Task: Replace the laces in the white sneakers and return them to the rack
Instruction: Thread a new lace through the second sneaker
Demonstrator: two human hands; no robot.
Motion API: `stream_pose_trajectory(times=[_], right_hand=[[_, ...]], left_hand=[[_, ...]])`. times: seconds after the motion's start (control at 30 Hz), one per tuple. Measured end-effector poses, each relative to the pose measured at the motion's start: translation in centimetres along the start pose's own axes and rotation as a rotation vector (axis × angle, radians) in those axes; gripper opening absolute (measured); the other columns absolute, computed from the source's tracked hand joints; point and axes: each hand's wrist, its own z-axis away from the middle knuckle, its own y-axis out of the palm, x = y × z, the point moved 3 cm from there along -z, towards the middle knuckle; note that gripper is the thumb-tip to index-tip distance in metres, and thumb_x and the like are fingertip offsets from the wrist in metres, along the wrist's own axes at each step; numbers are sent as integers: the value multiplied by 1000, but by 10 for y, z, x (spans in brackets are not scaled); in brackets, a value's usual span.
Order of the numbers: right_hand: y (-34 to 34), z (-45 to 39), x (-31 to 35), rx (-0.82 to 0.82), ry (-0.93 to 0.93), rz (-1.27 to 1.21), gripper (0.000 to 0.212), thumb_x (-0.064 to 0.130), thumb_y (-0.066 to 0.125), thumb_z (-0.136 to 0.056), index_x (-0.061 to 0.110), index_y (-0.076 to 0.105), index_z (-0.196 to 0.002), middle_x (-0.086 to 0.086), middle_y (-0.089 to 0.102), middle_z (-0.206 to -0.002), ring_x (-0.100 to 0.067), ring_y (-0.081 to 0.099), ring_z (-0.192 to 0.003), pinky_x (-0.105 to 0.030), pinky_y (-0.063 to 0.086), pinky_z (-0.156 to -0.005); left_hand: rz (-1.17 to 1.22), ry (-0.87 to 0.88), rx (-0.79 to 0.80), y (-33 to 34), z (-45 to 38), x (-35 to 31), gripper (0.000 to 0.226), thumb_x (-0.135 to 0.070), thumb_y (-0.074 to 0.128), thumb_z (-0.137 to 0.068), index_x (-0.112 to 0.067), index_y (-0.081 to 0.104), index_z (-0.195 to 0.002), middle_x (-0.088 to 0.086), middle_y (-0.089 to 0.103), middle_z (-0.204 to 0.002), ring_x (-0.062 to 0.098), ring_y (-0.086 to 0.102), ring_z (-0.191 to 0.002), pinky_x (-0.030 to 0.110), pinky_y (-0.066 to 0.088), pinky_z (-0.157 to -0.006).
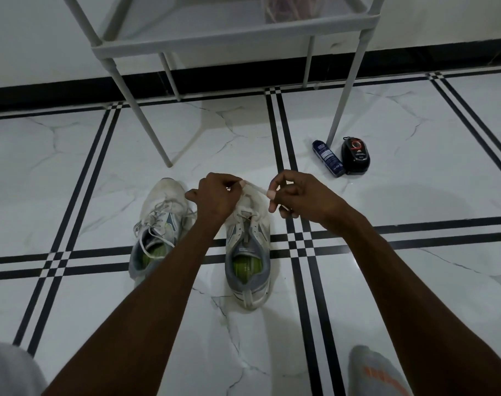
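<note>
Two white sneakers with grey trim and green insoles stand side by side on the tiled floor. The left sneaker point(160, 221) has loose laces threaded through it. Above the toe end of the right sneaker point(248, 252), my left hand point(215, 198) and my right hand point(295, 195) each pinch an end of a white lace point(255, 189) stretched between them. That lace runs down into the right sneaker's front eyelets. My left forearm crosses over part of the left sneaker.
A white shoe rack point(215, 38) stands against the wall just beyond the sneakers, its legs on the floor. A blue spray can point(328, 158) and a black shoe-polish container point(355, 156) lie by the rack's right leg. My socked foot point(375, 372) shows at the bottom right.
</note>
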Motion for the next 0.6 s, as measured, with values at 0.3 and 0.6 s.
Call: stream_pose_trajectory(times=[0.3, 0.6], right_hand=[[15, -18, -19, -19, 11, 39, 14, 9, 58, -99, 4, 67, -108, -6, 78, -98, -17, 76, -84, -15, 48, -55], [49, -44, -44, -198, -117, 449, 11, 20, 75, -86, 10, 76, -83, 1, 68, -78, -11, 64, -73, -21, 46, -66]], left_hand=[[42, 5, -94, -13, 29, 0, 16, -28, 77, -82, -23, 66, -92, -7, 66, -84, 15, 64, -79, 38, 54, -73], [39, -171, 367, -3, 72, 8, 26, -24, 76, -82, -20, 64, -104, -13, 60, -90, 1, 57, -77, 3, 39, -60]])
